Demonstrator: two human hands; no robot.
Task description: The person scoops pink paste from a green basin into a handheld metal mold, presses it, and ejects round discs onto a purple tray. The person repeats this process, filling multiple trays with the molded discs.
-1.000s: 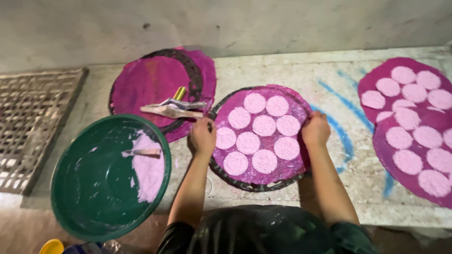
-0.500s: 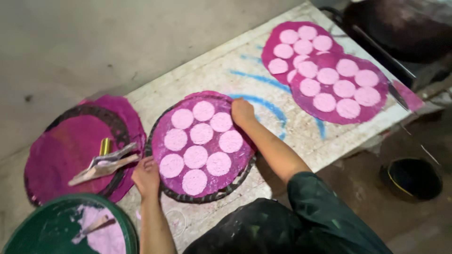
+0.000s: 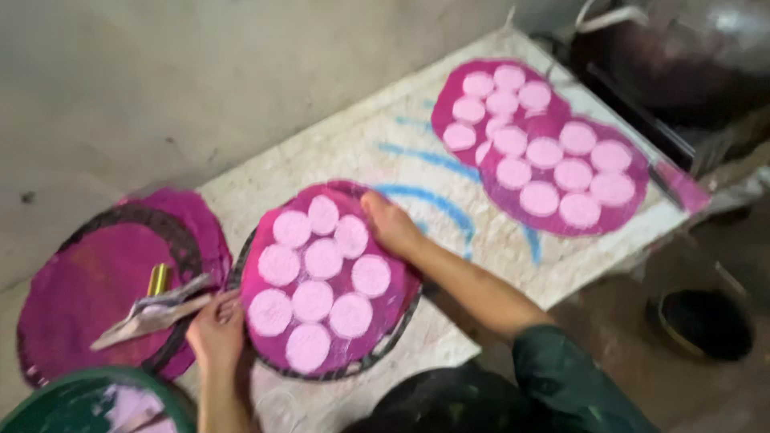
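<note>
**Magenta tray gripped at both edges over a stained slab**

Pale, rough slab (image 3: 337, 152) streaked with blue, set against a bare grey wall; view motion-blurred.

Hands: left hand (image 3: 215, 330) curls closed over the near-left rim of a round tray (image 3: 395, 311), fingers on its edge. Right hand (image 3: 390, 224) presses on the far-right rim, fingers bent onto the magenta surface; exactly how firm the grip is, cannot tell. The tray lies mid-slab, between the two hands.

Count on tray: nine pale pink discs (image 3: 323, 258) on wet-looking magenta.

Outward, left: one bare magenta round (image 3: 80, 297) carrying one scraper-like tool (image 3: 148, 314) and one short yellow cylinder (image 3: 157, 279). One green basin (image 3: 56, 401), pink paste inside, at the bottom corner.
Outward, right: two filled magenta rounds (image 3: 561, 160) overlapping, roughly seven and eight discs showing; blur makes that unsure. One dark pot (image 3: 704, 322) on the floor.

Risks, as judged: a tilt of the tray could slide discs together; the right fingers sit just beside a disc and might smear it; the left hand is close to the tool and could knock it.
</note>
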